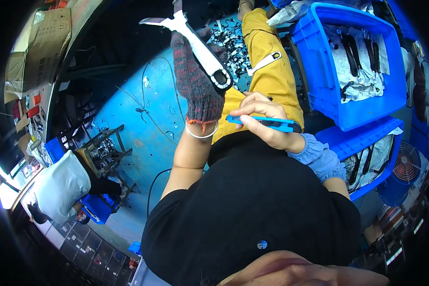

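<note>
My left hand, in a dark knitted glove with an orange cuff, is raised in front of me, closed round a white forked arm-shaped part. The part's upper end splits into prongs; its lower end is a rounded head with a dark oval opening and small holes. My bare right hand grips a blue utility knife close to my body, its front end pointing left toward the gloved wrist. Whether the blade is out, I cannot tell. A smaller white piece with a slotted end lies on my yellow trousers.
Black and white scraps litter the blue floor. At right, a blue crate holds dark long parts on white wrapping, above another blue crate. A blue fan stands beyond. A person bends over at left. Cardboard boxes sit far left.
</note>
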Demonstrator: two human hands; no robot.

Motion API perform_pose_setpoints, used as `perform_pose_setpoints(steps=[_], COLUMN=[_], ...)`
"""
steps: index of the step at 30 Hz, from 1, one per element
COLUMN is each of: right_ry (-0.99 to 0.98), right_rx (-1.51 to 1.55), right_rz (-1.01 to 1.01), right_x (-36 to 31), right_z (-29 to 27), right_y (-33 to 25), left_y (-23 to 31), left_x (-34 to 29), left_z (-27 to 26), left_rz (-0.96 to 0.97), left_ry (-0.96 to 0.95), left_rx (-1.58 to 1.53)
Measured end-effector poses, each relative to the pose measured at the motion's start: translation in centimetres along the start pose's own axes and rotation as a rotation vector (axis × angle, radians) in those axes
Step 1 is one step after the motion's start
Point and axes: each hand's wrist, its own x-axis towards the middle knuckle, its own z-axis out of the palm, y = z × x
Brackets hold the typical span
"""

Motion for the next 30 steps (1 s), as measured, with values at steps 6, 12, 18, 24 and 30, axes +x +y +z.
perform_pose_setpoints(steps=[6,12,18,24,30], right_ry=[0.408,0.321,0.243,0.202,0.136], right_rx=[-0.114,-0.419,-0.449,-0.575,-0.684], right_rz=[-0.311,-0.499,-0.535,-0.584,-0.563], right_x=[2.9,4.6,4.1,4.4,4.2], right_z=[-3.6,-6.4,-7.9,-8.2,-8.8], right_y=[-1.5,-2.1,-2.4,-3.1,-2.7], left_y=[1.2,2.6,3.2,2.7,2.9], left_x=[-3.4,-5.6,-5.3,-4.8,-5.0], left_z=[1.6,2.0,1.4,1.2,1.4], left_rz=[-0.287,-0.554,-0.581,-0.482,-0.603], left_ry=[-0.363,-0.314,-0.407,-0.459,-0.353], left_rx=[0.102,0.206,0.278,0.358,0.241])
